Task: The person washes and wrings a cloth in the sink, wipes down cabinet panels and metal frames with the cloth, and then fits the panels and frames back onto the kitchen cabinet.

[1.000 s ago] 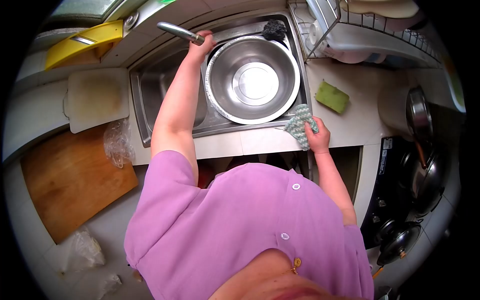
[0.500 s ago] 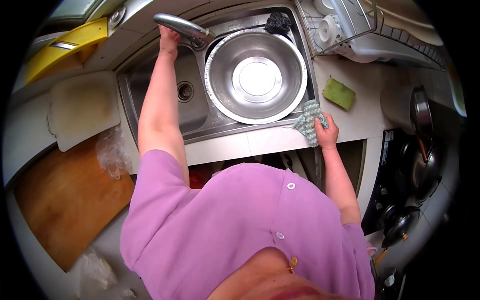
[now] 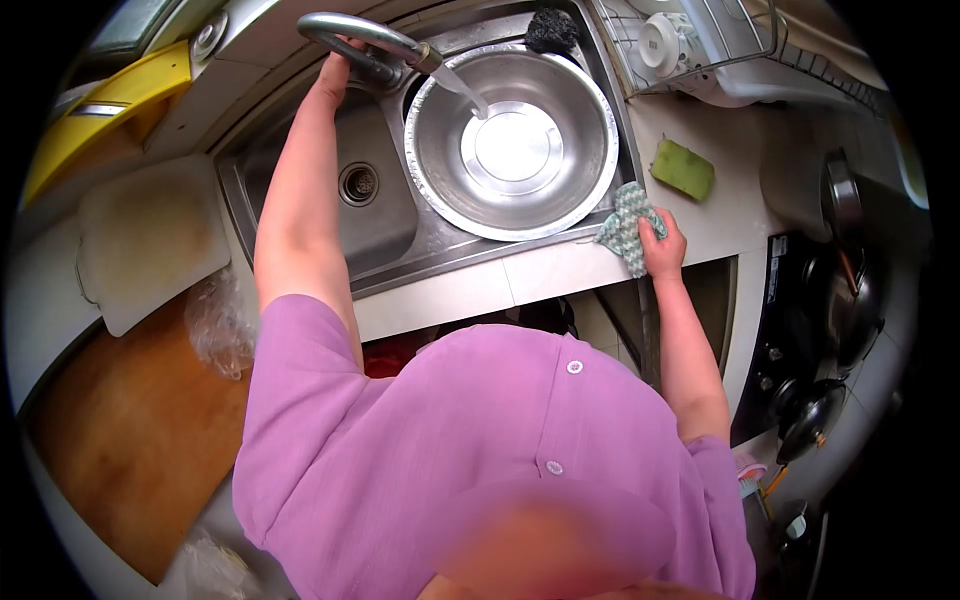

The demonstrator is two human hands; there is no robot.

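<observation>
Water runs from the curved metal faucet point(image 3: 375, 33) into a large steel basin point(image 3: 590, 150), which rests over the right side of the sink point(image 3: 385, 235). My left hand point(image 3: 338, 68) is at the base of the faucet, partly hidden behind the spout, and its fingers cannot be made out. At the sink's front right corner, my right hand point(image 3: 664, 246) grips a green and white cloth point(image 3: 627, 228) against the counter edge. A green sponge point(image 3: 683, 170) lies on the counter just beyond that hand.
A black scrubber point(image 3: 551, 31) sits behind the basin. The dish rack point(image 3: 700, 60) stands back right, the black stove point(image 3: 775, 350) at right. On the left are a white board point(image 3: 150, 240), a plastic bag point(image 3: 218, 325), a wooden board point(image 3: 140, 420) and a yellow slicer point(image 3: 115, 110).
The faucet spout has swung over the basin, and water now flows from it. My left hand has moved from the spout to the faucet's base. The cloth is still in my right hand.
</observation>
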